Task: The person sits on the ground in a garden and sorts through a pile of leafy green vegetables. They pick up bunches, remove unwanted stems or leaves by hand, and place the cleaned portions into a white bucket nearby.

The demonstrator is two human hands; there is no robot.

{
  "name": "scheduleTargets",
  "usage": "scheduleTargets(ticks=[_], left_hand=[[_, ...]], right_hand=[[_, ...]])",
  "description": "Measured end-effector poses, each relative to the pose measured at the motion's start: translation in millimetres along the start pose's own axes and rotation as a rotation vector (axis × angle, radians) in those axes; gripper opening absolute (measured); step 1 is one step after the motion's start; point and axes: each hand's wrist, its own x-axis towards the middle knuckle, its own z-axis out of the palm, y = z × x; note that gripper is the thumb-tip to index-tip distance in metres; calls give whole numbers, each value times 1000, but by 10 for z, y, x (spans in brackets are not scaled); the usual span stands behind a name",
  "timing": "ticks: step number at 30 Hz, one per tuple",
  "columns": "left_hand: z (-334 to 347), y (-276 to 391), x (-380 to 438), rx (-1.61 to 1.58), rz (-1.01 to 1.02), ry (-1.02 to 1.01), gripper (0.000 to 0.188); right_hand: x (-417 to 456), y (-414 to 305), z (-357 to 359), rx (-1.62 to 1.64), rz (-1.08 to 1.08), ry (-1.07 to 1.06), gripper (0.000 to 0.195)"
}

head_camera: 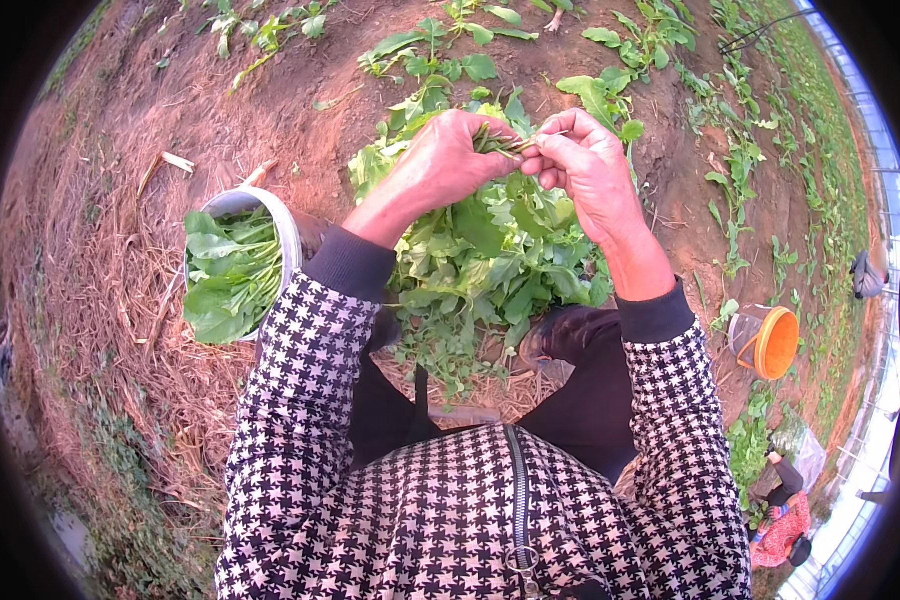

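Observation:
My left hand (446, 161) is wrapped around a bunch of leafy greens by its stems (499, 141), whose cut-looking ends point to the right. Against those ends, my right hand (589, 169) pinches something thin and pale between thumb and forefinger; it is too small to tell whether it is a stem or a strand. Both hands meet at the fingertips. Broad green leaves (495, 255) spread beneath the hands, in front of my feet. Where the held bunch stops and the leaves below begin cannot be made out.
A whitish bucket (291, 236) filled with leafy greens (229, 281) lies tilted at my left. To my right is an orange-lined bucket (778, 343). Leafy plants (596, 97) grow in the soil ahead. A person in a red patterned top (784, 529) is at the far lower right, near clear plastic (808, 454).

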Motion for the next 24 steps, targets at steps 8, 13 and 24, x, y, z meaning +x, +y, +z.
scheduleTargets(ticks=[8,13,24], left_hand=[[-43,-125,-16,22,116,-34,22],[-53,-91,-41,73,99,-101,23],[-87,-100,-33,-9,69,-76,21]], right_hand=[[-43,12,-54,-861,-568,-49,2],[-45,81,-64,-1166,-860,-71,4],[-79,-253,-121,6,-100,3,15]])
